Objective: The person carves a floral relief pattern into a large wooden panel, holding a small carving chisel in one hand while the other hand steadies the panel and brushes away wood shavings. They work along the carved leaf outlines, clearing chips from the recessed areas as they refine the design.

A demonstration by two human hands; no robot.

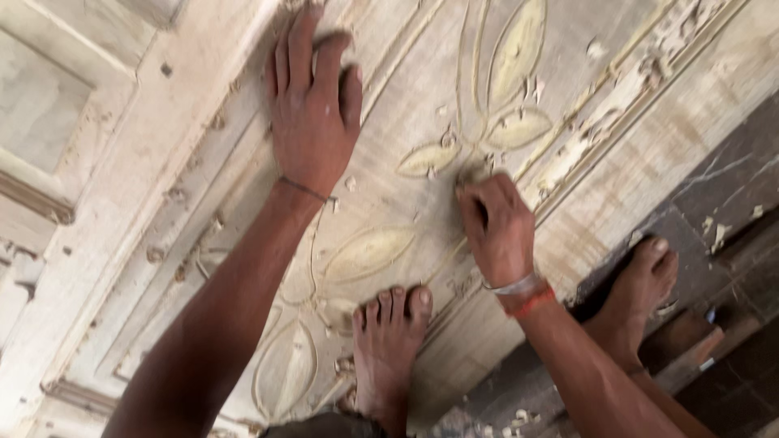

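The pale carved wooden panel with raised leaf motifs (389,243) lies flat and fills most of the view. Left hand (312,105): fingers extended, slightly parted, palm pressed flat on the panel's upper area. One bare foot (388,349) rests on the panel below. Right hand (497,231): fingers curled shut against the carving beside a leaf; any object inside the fist is hidden. Pale wood chips (718,235) lie on the dark floor at right.

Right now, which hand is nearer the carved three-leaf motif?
Right. The right hand touches the three-leaf motif at its base; the left hand lies flat on the wooden panel, off to its left.
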